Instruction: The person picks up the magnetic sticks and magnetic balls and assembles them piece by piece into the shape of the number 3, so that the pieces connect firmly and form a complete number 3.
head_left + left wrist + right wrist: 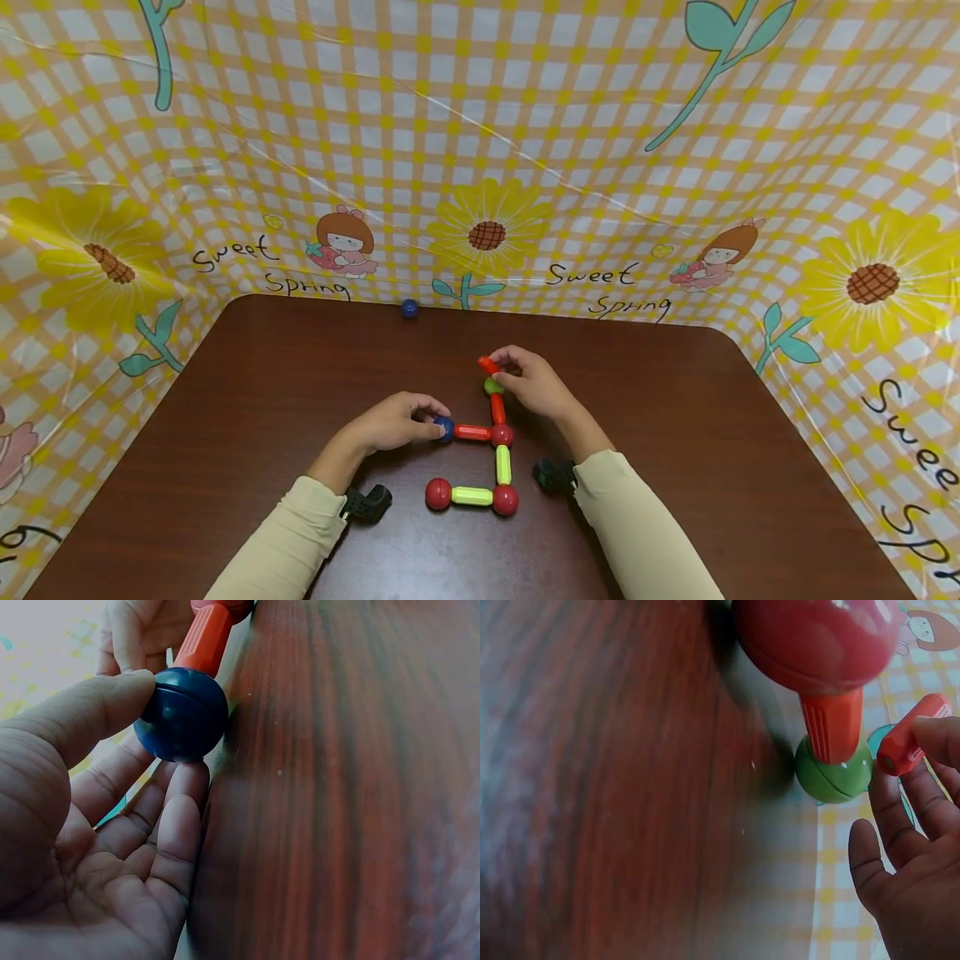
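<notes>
On the table lies a chain of magnetic balls and sticks. My left hand pinches the blue ball between thumb and fingertips; a red-orange stick joins that ball to a red ball. From this red ball another red-orange stick runs away to a green ball. Beside the green ball, my right hand holds a loose-ended red-orange stick between thumb and fingers, its near end right at the ball. Toward me, a yellow-green stick leads to a second red ball.
Another yellow-green stick extends left from the near red ball to a further red ball. A separate blue ball sits at the far edge of the dark wooden table. A checked cloth hangs around the back and sides.
</notes>
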Demonstrator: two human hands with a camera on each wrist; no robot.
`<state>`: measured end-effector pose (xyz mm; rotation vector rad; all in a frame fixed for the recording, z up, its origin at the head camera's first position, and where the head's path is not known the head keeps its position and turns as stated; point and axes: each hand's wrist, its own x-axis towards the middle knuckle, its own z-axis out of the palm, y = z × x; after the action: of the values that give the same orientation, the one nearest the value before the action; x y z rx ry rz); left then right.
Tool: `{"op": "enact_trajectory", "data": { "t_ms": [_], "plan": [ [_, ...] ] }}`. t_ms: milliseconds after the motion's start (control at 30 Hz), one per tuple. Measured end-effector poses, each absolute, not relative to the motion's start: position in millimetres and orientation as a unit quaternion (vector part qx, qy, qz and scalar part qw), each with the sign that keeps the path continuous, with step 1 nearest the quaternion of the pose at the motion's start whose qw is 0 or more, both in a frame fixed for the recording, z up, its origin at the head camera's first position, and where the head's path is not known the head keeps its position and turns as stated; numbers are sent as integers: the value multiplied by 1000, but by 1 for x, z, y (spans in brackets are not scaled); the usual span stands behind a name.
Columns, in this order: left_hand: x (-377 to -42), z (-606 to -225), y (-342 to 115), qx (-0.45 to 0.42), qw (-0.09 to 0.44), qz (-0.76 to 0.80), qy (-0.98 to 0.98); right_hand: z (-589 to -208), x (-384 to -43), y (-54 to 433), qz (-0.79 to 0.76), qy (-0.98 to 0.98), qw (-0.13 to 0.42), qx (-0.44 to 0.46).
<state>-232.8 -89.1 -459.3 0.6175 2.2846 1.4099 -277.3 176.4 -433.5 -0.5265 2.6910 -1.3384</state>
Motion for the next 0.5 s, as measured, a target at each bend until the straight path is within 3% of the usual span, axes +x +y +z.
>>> {"op": "enact_trajectory", "data": {
  "t_ms": [500],
  "plan": [
    [-234,-461,-91,228,186,490,820,-442,-287,161,-441,874,79,-188]
  ]
}}
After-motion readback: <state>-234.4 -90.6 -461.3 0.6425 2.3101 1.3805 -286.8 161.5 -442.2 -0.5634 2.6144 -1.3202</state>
